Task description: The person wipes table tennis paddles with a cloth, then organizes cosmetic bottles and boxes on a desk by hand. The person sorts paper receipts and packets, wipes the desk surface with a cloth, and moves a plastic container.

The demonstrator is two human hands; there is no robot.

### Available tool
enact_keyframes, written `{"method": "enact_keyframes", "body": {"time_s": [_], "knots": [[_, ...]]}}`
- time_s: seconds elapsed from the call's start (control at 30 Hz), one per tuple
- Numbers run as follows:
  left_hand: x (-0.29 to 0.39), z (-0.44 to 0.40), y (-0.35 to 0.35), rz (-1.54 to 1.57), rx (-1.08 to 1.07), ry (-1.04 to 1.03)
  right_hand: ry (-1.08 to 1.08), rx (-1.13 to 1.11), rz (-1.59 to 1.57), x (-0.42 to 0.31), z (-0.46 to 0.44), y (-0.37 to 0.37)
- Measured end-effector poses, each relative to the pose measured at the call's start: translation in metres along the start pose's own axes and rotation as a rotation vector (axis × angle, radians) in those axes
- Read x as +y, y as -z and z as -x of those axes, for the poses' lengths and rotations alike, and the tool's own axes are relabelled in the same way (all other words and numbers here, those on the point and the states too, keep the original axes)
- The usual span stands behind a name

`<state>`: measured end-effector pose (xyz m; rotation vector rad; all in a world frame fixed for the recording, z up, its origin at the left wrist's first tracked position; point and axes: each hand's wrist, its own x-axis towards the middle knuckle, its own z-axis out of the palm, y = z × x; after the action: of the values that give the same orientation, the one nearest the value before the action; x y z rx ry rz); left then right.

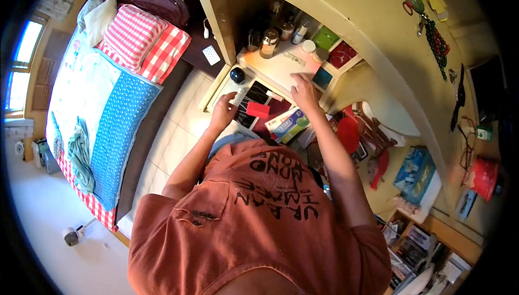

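My left hand (pixel 223 112) is at the near left of a low white surface, its fingers apart, close to a small white item I cannot make out. My right hand (pixel 305 91) reaches over the right side of the pale shelf (pixel 270 67), fingers loosely spread, with nothing visible in them. Between the hands lie a red box (pixel 258 109) and a small white tube (pixel 274 96). A blue, white and green carton (pixel 288 125) sits below the right wrist. A dark round container (pixel 237 75) stands beyond my left hand.
On the shelf stand a gold-capped jar (pixel 268 43), a white bottle (pixel 300 32) and a white-lidded jar (pixel 308 46). A bed (pixel 75 95) is at left. To the right, a red bag (pixel 348 133) and a blue packet (pixel 413 168) lie beside the yellow wall.
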<state>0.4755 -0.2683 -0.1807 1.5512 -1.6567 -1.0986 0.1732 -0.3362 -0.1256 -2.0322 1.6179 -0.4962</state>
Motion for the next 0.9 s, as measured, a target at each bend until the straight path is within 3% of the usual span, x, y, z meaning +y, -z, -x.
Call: {"method": "enact_keyframes", "body": {"time_s": [0.07,0.2,0.27,0.33,0.5,0.67,0.9], "knots": [[-0.004,-0.009,-0.001,0.018,0.103,0.012,0.010,0.145,0.074,0.004,-0.019,-0.002],[0.005,-0.023,0.005,-0.006,0.124,0.009,-0.055,0.209,0.176,0.020,-0.054,-0.012],[-0.007,-0.029,0.004,0.009,0.120,-0.006,-0.082,0.196,0.227,0.025,-0.060,-0.014],[-0.011,-0.033,0.007,-0.037,0.110,0.001,-0.196,0.036,0.227,0.019,-0.055,-0.009],[-0.002,-0.045,0.011,-0.056,0.184,0.012,-0.088,0.136,0.274,0.022,-0.013,-0.030],[0.013,-0.070,0.014,-0.126,0.134,0.001,-0.045,0.225,0.057,0.020,0.012,-0.032],[-0.011,-0.093,0.001,-0.280,0.054,0.017,-0.035,0.315,-0.008,0.026,0.010,-0.029]]}}
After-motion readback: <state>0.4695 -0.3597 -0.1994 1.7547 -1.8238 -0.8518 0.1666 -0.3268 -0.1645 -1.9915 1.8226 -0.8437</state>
